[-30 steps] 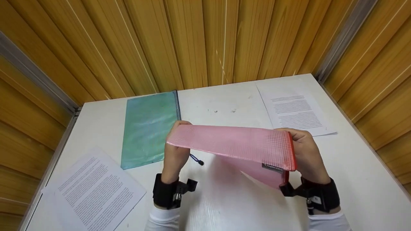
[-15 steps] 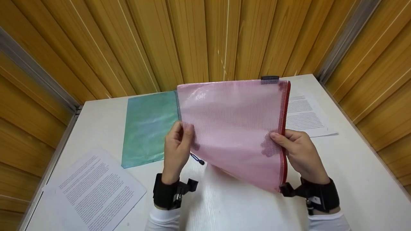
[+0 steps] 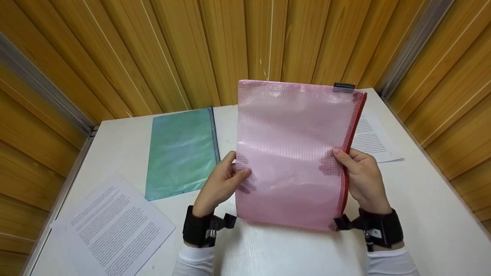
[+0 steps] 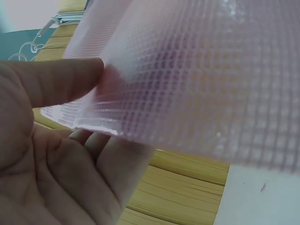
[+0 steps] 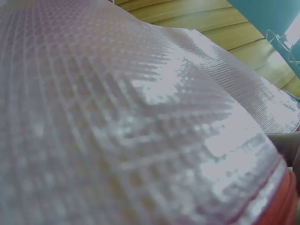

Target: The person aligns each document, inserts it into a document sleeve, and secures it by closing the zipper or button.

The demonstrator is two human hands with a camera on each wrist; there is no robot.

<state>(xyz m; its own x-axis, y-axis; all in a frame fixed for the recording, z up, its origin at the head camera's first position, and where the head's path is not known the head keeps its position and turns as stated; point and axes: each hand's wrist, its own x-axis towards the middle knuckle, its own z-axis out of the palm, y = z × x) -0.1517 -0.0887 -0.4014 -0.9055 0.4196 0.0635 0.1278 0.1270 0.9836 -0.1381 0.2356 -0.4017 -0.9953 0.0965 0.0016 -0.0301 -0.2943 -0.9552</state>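
A pink mesh zipper pouch (image 3: 291, 126) is held up over the table in the head view, its broad face toward me. Its red zipper edge (image 3: 355, 122) runs down the right side, and a black tab (image 3: 344, 87) sticks out at the top right corner. My left hand (image 3: 222, 180) pinches the left edge, thumb in front and fingers showing dimly through the mesh. On the zipper side my right hand (image 3: 364, 176) grips the pouch the same way. The left wrist view shows the thumb (image 4: 70, 79) pressed on the mesh; in the right wrist view the pouch (image 5: 117, 117) hides most of the hand.
A green zipper pouch (image 3: 180, 153) lies flat on the white table (image 3: 268, 253), left of the pink one. Printed sheets (image 3: 115, 230) lie at the front left. More printed paper (image 3: 372, 138) sits at the back right, partly covered by the pink pouch. Wood-look panels (image 3: 230, 46) stand behind.
The pink pouch has tilted from nearly edge-on to upright, facing me, then shifted right. My left hand has moved slightly right with it; both hands keep their hold.
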